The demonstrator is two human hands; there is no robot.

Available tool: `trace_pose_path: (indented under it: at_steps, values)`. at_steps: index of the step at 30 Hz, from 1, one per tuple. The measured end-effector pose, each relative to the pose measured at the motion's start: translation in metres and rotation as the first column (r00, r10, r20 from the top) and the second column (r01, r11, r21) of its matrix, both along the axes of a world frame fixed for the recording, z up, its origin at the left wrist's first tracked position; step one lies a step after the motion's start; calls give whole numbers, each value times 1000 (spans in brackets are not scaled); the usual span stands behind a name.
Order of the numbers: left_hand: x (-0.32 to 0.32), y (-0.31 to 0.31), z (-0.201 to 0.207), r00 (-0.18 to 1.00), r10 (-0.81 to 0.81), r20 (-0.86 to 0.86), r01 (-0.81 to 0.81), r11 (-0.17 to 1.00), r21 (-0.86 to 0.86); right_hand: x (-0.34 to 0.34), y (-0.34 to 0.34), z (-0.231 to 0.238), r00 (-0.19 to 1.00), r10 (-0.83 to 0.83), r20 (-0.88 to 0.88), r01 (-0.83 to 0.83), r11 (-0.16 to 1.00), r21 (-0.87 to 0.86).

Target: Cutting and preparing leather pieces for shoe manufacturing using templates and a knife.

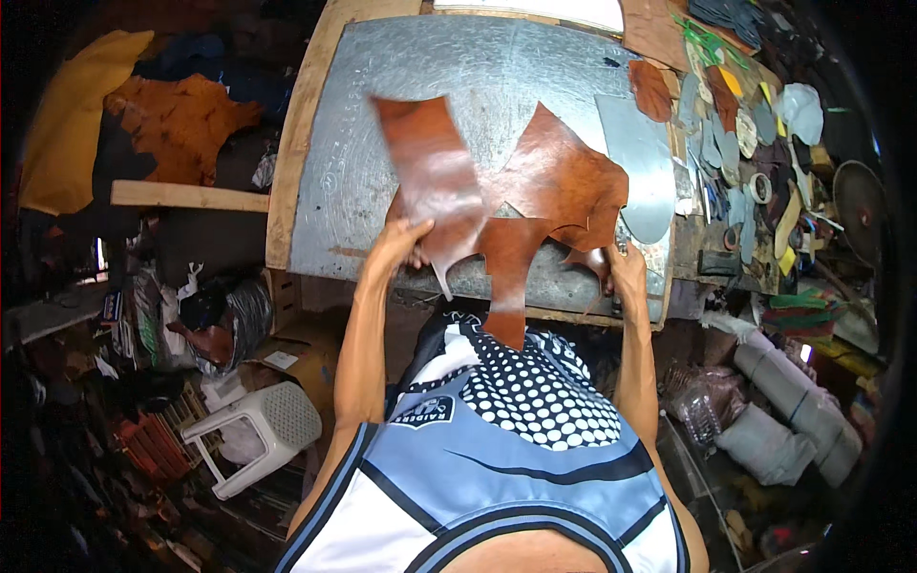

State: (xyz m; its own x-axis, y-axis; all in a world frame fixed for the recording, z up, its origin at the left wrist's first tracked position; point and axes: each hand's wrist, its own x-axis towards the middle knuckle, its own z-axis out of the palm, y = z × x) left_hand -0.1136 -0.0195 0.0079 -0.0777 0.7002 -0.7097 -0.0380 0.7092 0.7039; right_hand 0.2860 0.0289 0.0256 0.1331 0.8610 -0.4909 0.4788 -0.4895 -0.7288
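Observation:
A glossy brown piece of leather [564,181] with irregular cut edges spreads between my hands over the metal-topped worktable [353,76]. One strip of it hangs past the table's near edge. My left hand [401,246] is closed on the leather's left part, thumb on top. Over at the right, my right hand [628,275] is closed at the leather's lower right edge; its fingers are partly hidden, and a small dark object by it is too unclear to name. Beside the leather lies a grey flat sheet with a rounded end [635,172].
Beyond the grey sheet lies a brown leather scrap [650,91]. A side bench at right holds many cut pieces and a tape roll [760,188]. At left are hanging orange leather [181,124], a wooden bar [191,196] and a tipped plastic stool [258,435]. Wrapped rolls [798,411] lie low right.

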Motion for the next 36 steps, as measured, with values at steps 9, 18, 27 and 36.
trace_pose_path:
  at_steps: [9, 18, 27, 36]
  values:
    - [30, -27, -16, 171, 25, -985, 176, 983, 55, 24, 3, -18, 980, 88, -178, -97, 994, -44]
    - [23, -8, -9, 468, 219, -856, 96, 950, 296, 42, 1, -40, 965, 203, -166, -197, 979, 56]
    - [11, 8, -15, 952, 140, -273, -63, 960, 273, 44, 15, -36, 912, 191, -364, -200, 980, 12]
    - [-62, -121, 44, 888, 221, -402, 32, 844, 536, 21, 19, 58, 866, 420, -272, -343, 894, 290]
